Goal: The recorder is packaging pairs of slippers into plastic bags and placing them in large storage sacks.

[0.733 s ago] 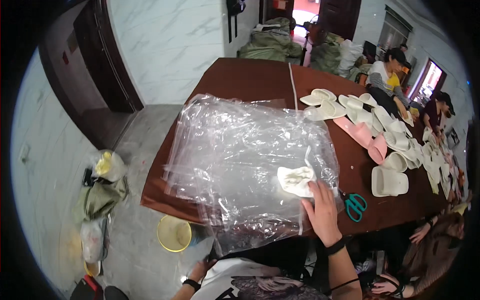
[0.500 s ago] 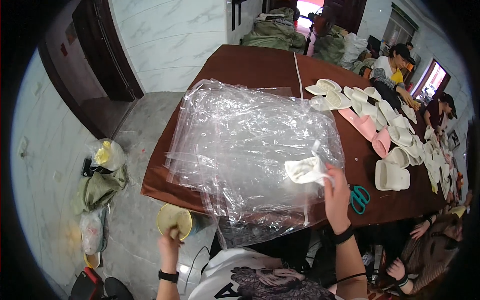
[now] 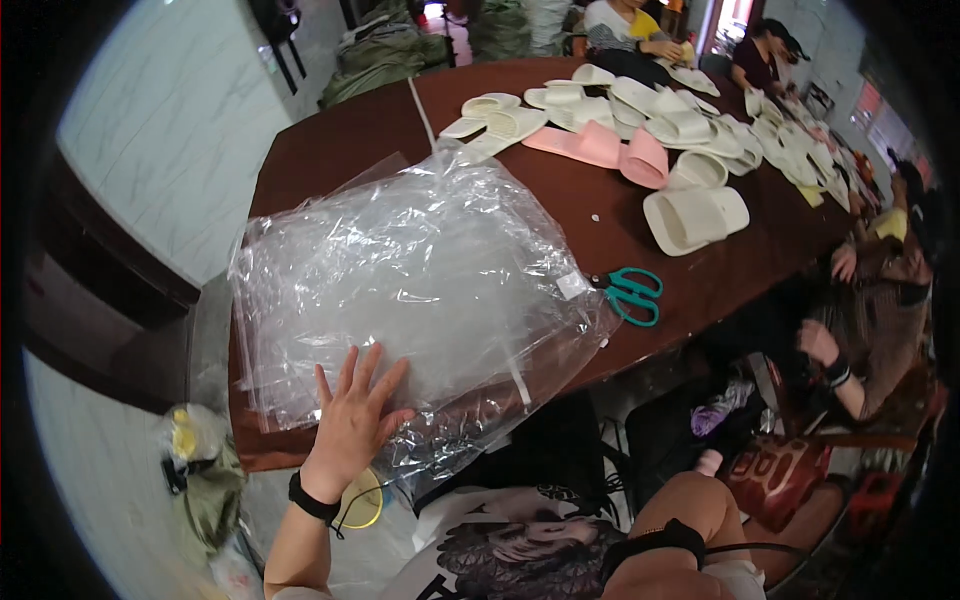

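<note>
My left hand rests with spread fingers on the near edge of a stack of clear plastic bags. Nothing is in that hand. My right hand is low at the right, off the table and beside my body. Its fingers are mostly hidden, so I cannot see whether they hold anything. Teal-handled scissors lie at the right edge of the bags, beside a small white piece. Beneath my left wrist shows a yellow-rimmed bucket.
Many cream slippers and a pink pair lie across the brown table. Other people sit along its far and right sides. A red bag is at the lower right. Stuffed sacks stand behind.
My left hand has gone from the bucket onto the bags. My right hand has left the bags with the crumpled white item, now out of sight. The view has turned right.
</note>
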`<state>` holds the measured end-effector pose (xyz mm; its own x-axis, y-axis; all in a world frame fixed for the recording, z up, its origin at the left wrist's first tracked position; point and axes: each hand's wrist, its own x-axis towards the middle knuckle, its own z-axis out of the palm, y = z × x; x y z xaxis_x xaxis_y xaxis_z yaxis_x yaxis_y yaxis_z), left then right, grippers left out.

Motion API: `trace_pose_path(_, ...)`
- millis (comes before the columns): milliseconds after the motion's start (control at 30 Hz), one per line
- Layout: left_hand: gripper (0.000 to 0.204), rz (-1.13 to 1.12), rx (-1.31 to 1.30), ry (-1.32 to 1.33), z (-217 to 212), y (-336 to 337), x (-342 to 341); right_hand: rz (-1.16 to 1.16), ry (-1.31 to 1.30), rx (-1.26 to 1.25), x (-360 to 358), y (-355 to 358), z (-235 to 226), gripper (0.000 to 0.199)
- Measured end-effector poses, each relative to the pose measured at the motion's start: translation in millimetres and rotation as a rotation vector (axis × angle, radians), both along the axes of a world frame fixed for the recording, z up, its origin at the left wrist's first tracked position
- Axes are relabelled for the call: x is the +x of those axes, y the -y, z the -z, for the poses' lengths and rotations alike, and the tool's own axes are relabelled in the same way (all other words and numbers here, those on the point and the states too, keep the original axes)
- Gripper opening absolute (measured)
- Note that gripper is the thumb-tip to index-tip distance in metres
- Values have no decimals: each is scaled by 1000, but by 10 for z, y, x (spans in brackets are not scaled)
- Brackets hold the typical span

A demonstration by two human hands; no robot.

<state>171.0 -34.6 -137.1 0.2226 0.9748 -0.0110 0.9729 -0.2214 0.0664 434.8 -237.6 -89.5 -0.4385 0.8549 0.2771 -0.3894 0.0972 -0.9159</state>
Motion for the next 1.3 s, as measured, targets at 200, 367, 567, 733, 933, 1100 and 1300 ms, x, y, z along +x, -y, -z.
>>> trace_pose_path(200, 63, 66, -62, -90, -171, -285, 43, -350, -262, -156, 17, -133, 15, 34)
trace_pose_path(367, 63, 29, 46, -155, -32, -760, -50, -601, -480, -221, -27, -605, -151, 42)
trace_pose_path(567, 58, -17, 1, -196, -100, -862, -125, -320, -777, -61, 408, -1135, -679, 51)
trace_pose_path(733, 55, 20, 34, -134, -247, -752, -59, -250, -319, 306, 1183, -1260, -502, 60)
trace_pose_path(933, 51, -45, 28, -144, -310, -653, 31, 78, -92, 364, 1151, -1255, -332, 40)
trace_pose_path(1100, 54, -55, 62, -101, -274, -570, -47, -250, 27, -38, 1410, -1311, -186, 35)
trace_pose_path(1300, 53, -89, 89, -106, -286, -500, -54, 1179, 740, -51, 2396, -1136, 904, 37)
